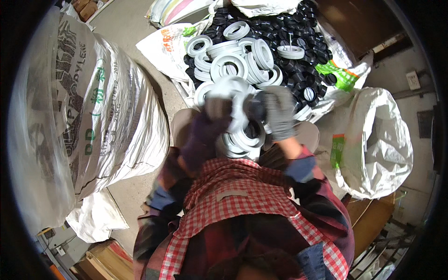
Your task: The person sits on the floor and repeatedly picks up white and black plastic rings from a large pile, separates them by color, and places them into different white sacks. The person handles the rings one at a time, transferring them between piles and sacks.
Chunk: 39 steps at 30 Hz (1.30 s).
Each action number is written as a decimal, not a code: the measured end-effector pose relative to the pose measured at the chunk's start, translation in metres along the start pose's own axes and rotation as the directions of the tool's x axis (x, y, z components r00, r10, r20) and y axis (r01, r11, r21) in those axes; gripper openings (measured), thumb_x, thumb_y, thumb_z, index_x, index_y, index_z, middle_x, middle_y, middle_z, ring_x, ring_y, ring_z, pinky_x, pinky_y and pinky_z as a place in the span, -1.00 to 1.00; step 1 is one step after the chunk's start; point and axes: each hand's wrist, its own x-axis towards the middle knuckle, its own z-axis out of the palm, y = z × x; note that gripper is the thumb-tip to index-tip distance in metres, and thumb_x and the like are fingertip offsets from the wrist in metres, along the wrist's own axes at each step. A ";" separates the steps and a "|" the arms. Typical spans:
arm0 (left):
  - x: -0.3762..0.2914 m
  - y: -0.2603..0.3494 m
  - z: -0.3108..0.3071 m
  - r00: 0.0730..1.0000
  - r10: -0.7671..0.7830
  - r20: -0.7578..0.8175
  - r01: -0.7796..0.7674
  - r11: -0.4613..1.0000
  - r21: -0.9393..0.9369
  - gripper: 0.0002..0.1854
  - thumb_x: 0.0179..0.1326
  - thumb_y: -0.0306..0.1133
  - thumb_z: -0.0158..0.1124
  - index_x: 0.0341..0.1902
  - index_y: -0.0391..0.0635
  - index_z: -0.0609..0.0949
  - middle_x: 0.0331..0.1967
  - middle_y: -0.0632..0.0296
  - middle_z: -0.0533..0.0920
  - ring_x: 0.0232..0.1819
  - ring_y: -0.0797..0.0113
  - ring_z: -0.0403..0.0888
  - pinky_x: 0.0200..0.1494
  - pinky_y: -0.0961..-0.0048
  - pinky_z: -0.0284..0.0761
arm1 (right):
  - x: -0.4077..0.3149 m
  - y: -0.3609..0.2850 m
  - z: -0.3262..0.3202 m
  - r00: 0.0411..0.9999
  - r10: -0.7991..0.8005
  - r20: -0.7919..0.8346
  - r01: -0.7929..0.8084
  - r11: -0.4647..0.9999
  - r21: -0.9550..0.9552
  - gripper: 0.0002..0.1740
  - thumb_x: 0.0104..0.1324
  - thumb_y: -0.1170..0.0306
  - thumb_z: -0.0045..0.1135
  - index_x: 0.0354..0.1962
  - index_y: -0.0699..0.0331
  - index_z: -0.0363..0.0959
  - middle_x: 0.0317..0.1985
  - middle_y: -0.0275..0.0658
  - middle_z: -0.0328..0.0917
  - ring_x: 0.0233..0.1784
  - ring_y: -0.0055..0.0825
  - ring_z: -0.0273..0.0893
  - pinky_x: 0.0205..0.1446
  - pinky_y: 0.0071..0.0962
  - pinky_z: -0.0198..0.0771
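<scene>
My left hand (210, 122), in a dark glove, is blurred against a pale grey plastic ring (229, 87) over my lap; its grip is unclear. My right hand (280, 108), in a grey knitted glove, has its fingers curled round a black plastic cap (256, 105), also blurred. Below the hands, more grey rings (245, 138) lie between my knees. Beyond them a pile of grey ribbed rings (229, 66) rests on a heap of black caps (280, 31) spread on white woven sacks. One ring (291, 52) lies apart with a thin white piece standing in it.
A large full woven sack (115, 115) with printing stands on the left. An open white woven sack (378, 147) stands on the right. A striped sack (178, 12) lies at the top. Cardboard (108, 260) is at lower left.
</scene>
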 end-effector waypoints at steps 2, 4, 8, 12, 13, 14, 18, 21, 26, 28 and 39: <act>-0.007 -0.014 0.020 0.998 0.051 -0.041 -0.038 0.961 0.275 -0.50 0.02 -0.43 0.37 0.08 -0.18 0.47 -0.23 0.30 0.59 -0.20 0.50 0.53 -0.15 0.49 0.48 | -0.006 -0.033 0.021 0.986 -0.088 0.141 0.090 0.996 -0.004 -0.72 0.33 0.32 -0.04 -0.07 0.21 0.50 -0.12 -0.07 0.54 -0.05 -0.12 0.47 0.07 -0.27 0.37; -0.011 -0.023 0.025 0.954 0.296 -0.051 -0.211 0.781 0.589 -0.52 -0.01 -0.41 0.39 0.02 -0.21 0.48 -0.31 0.21 0.60 -0.30 0.44 0.56 -0.22 0.44 0.50 | -0.008 -0.046 0.020 0.982 0.039 0.184 -0.069 0.985 0.155 -0.55 0.35 0.17 0.01 0.10 0.24 0.39 -0.04 -0.10 0.53 -0.07 -0.19 0.49 0.06 -0.30 0.38; -0.020 -0.024 0.023 0.797 0.546 0.258 -0.552 0.486 0.678 -0.52 0.03 -0.41 0.36 0.05 -0.24 0.47 -0.40 0.21 0.59 -0.39 0.44 0.55 -0.29 0.47 0.50 | -0.017 -0.050 -0.006 0.674 0.382 0.632 -0.733 0.454 0.507 -0.34 0.27 0.21 0.18 0.23 0.27 0.18 -0.20 -0.24 0.48 -0.18 -0.57 0.42 -0.04 -0.54 0.39; -0.013 0.002 0.007 0.942 -0.136 0.307 0.082 0.980 0.182 -0.55 0.10 -0.38 0.31 0.08 -0.23 0.47 -0.40 0.35 0.56 -0.40 0.53 0.50 -0.30 0.57 0.47 | -0.024 -0.053 -0.031 0.886 -0.310 0.345 0.268 0.949 0.164 -0.37 0.05 0.37 0.27 0.12 0.13 0.30 -0.04 -0.10 0.44 -0.04 -0.32 0.47 0.01 -0.30 0.43; -0.013 0.006 0.006 0.910 -0.212 0.356 0.170 0.974 0.147 -0.56 0.13 -0.37 0.29 0.07 -0.22 0.47 -0.39 0.38 0.55 -0.39 0.55 0.49 -0.28 0.60 0.45 | -0.024 -0.052 -0.035 0.836 -0.409 0.367 0.385 0.912 0.140 -0.39 0.07 0.34 0.27 0.11 0.14 0.31 -0.05 -0.09 0.44 -0.05 -0.32 0.49 -0.01 -0.29 0.44; -0.012 0.006 0.006 0.887 -0.276 0.371 0.210 0.955 0.209 -0.56 0.13 -0.36 0.29 0.08 -0.21 0.47 -0.37 0.36 0.56 -0.38 0.53 0.51 -0.26 0.59 0.46 | -0.023 -0.052 -0.039 0.776 -0.497 0.389 0.493 0.862 0.118 -0.41 0.09 0.30 0.27 0.10 0.14 0.32 -0.06 -0.08 0.45 -0.07 -0.31 0.50 -0.04 -0.29 0.46; -0.020 -0.011 0.019 0.929 0.059 0.366 -0.240 0.848 0.473 -0.42 0.10 -0.37 0.30 0.21 -0.23 0.37 -0.21 0.20 0.60 -0.16 0.38 0.57 -0.09 0.45 0.48 | -0.018 -0.047 -0.048 0.754 0.119 0.646 -0.409 0.855 0.319 -0.48 0.23 0.11 0.18 0.04 0.20 0.33 -0.20 -0.11 0.52 -0.33 -0.37 0.55 -0.32 -0.41 0.50; -0.025 -0.021 0.028 0.900 0.231 0.370 -0.404 0.763 0.505 -0.35 0.06 -0.41 0.31 0.25 -0.24 0.31 -0.16 0.13 0.60 -0.10 0.32 0.58 -0.03 0.41 0.48 | -0.020 -0.045 -0.050 0.355 0.320 0.878 -0.935 0.112 0.337 -0.28 0.29 -0.13 0.04 0.10 0.34 0.26 -0.31 -0.10 0.59 -0.52 -0.42 0.60 -0.50 -0.60 0.52; -0.020 -0.021 0.028 0.914 0.199 0.354 -0.348 0.834 0.429 -0.39 0.07 -0.44 0.29 0.22 -0.24 0.32 -0.15 0.16 0.58 -0.16 0.34 0.58 -0.06 0.42 0.48 | -0.027 -0.038 -0.051 0.590 0.449 0.671 -0.671 0.735 0.097 -0.13 0.23 -0.09 0.15 0.26 0.34 0.07 -0.33 -0.03 0.61 -0.45 -0.35 0.62 -0.35 -0.50 0.56; -0.018 -0.021 0.027 0.883 0.226 0.411 -0.420 0.770 0.480 -0.40 0.11 -0.48 0.28 0.24 -0.26 0.32 -0.11 0.16 0.60 -0.11 0.42 0.56 -0.05 0.43 0.48 | -0.027 -0.033 -0.049 0.658 0.423 0.623 -0.596 0.799 0.087 -0.10 0.22 -0.10 0.14 0.27 0.36 0.05 -0.33 -0.02 0.61 -0.44 -0.33 0.61 -0.32 -0.47 0.55; 0.005 -0.048 0.019 0.970 0.237 0.060 -0.244 0.930 0.274 -0.50 0.15 -0.38 0.31 0.16 -0.22 0.41 -0.07 0.20 0.57 -0.09 0.38 0.56 -0.01 0.44 0.49 | -0.016 0.046 -0.056 0.661 0.280 0.696 -0.249 0.957 -0.149 -0.39 0.29 -0.17 -0.08 -0.27 0.26 0.49 -0.50 -0.13 0.61 -0.45 -0.28 0.62 -0.36 -0.29 0.50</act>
